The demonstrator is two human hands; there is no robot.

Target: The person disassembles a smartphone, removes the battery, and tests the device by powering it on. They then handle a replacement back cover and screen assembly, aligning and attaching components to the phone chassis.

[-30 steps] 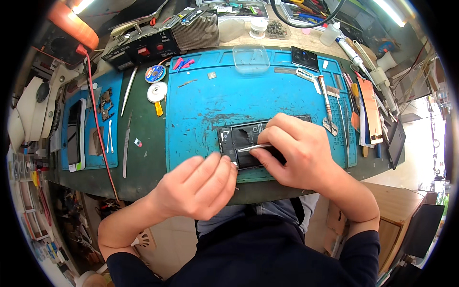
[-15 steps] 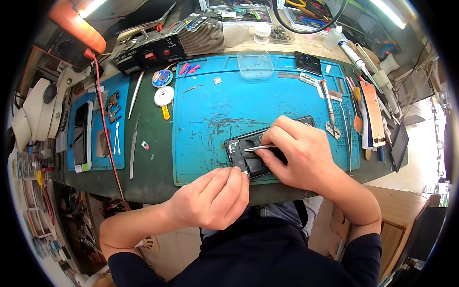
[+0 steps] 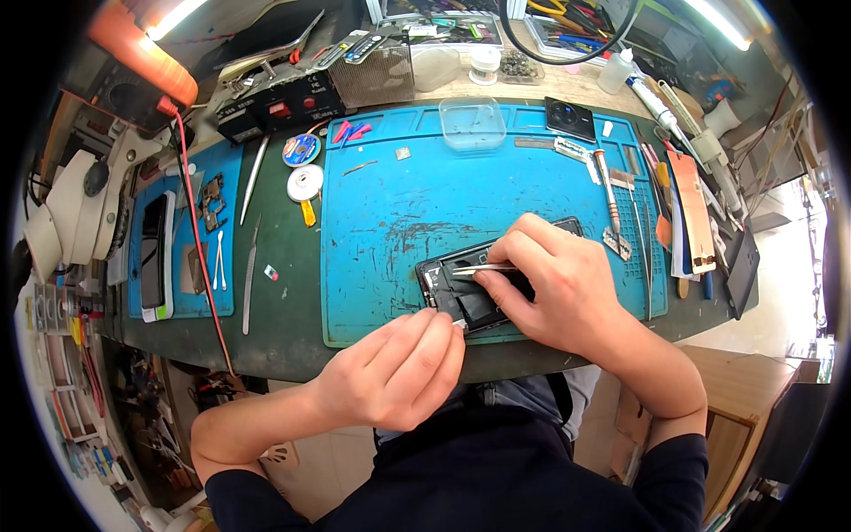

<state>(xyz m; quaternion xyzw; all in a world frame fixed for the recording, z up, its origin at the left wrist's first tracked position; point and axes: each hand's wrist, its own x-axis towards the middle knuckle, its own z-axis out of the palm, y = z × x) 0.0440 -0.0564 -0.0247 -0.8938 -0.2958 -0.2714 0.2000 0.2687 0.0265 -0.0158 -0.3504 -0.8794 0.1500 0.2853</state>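
An opened black phone (image 3: 461, 288) lies near the front edge of a blue work mat (image 3: 399, 213). My right hand (image 3: 558, 284) rests on the phone and holds metal tweezers (image 3: 483, 269), whose tips point left into its inside. My left hand (image 3: 394, 368) sits at the mat's front edge, its fingertips pinching a small pale part by the phone's lower left corner.
A screwdriver (image 3: 607, 186), blades and strips lie on the mat's right side. A clear plastic box (image 3: 472, 122) and a small black module (image 3: 570, 118) sit at the back. On the left are a smaller blue mat with a phone (image 3: 155, 257), tape rolls (image 3: 305, 183) and a microscope (image 3: 66, 208).
The view has shifted a little. My left hand has moved right and closer to the phone's corner. My right hand stays on the phone with the tweezers.
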